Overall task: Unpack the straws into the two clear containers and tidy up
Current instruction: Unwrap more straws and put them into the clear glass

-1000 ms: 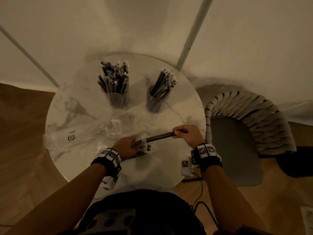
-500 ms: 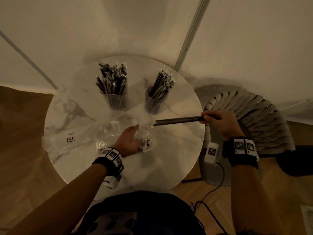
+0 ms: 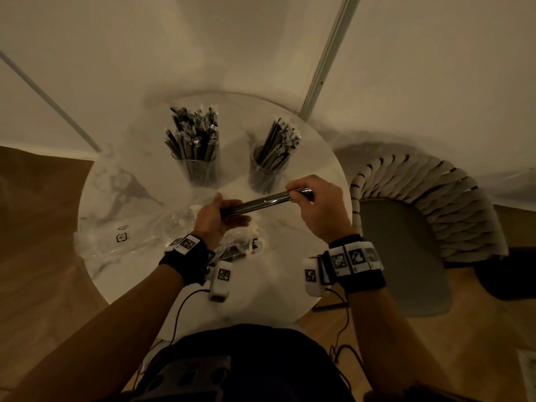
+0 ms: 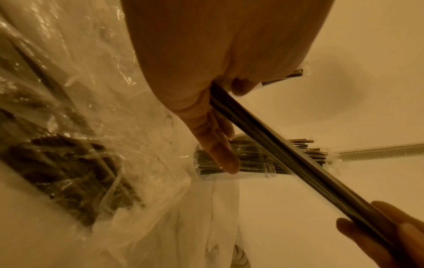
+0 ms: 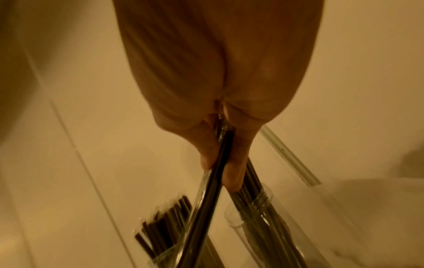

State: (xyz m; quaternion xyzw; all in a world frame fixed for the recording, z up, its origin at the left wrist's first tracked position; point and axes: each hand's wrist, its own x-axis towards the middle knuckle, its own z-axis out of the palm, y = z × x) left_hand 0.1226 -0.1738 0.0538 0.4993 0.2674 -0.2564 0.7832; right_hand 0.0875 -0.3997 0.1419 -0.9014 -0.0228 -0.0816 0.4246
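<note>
A bundle of dark straws (image 3: 261,203) hangs level above the round marble table (image 3: 290,271). My right hand (image 3: 301,195) pinches its right end, seen as thumb and fingers closed on the straws (image 5: 213,172). My left hand (image 3: 220,216) holds the left end, with a finger curled over the bundle (image 4: 263,137) and one finger pointing straight out. Behind the hands stand two clear containers. The left container (image 3: 200,169) is packed with straws. The right container (image 3: 265,175) holds fewer, all leaning right.
A crumpled clear plastic bag (image 3: 121,239) lies on the table's left side. A plastic packet of more dark straws (image 3: 237,249) sits below my left wrist. A woven-back chair (image 3: 406,242) stands right of the table. A wall is close behind.
My right hand brought the straw bundle back from over the chair to the table's middle. My left hand lifted off the packaging and took the bundle's left end.
</note>
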